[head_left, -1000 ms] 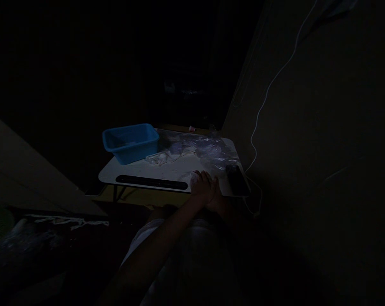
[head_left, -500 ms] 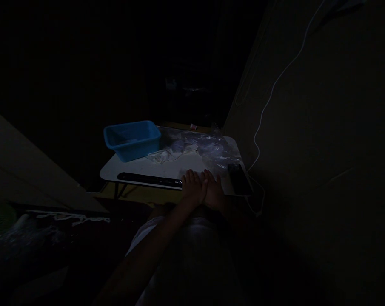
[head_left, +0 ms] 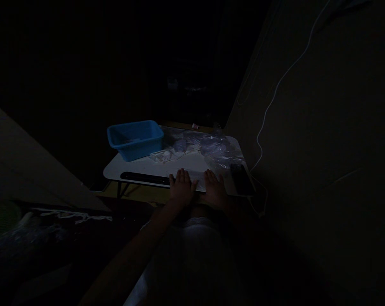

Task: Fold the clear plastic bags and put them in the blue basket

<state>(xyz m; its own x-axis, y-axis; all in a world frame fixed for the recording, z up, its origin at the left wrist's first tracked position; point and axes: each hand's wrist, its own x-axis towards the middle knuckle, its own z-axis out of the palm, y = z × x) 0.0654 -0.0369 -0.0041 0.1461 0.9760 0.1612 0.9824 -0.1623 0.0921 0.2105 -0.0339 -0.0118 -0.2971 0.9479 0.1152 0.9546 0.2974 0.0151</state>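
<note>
My left hand (head_left: 181, 188) lies flat at the near edge of a white folding table (head_left: 141, 166), its fingers stretched out beside a long black slot (head_left: 146, 177). To its right my right hand (head_left: 215, 187) also rests with fingers extended, apart from the left. Between and under the fingertips is a thin clear plastic sheet or bag (head_left: 196, 175), hard to make out in the dim light. A crumpled heap of clear plastic (head_left: 219, 146) lies farther back. Some whitish packets or cloth (head_left: 166, 155) sit left of the heap.
A blue plastic basin (head_left: 138, 146) stands at the table's back left, with something pale inside. A dark phone-like slab (head_left: 241, 178) lies at the right edge. A white cable (head_left: 275, 91) hangs along the right wall. A small red-and-white item (head_left: 195, 126) is behind the table.
My hands, which were together and overlapping, have moved apart. The left has slid to the left along the table edge; the right stays near its place. The view has shifted slightly.
</note>
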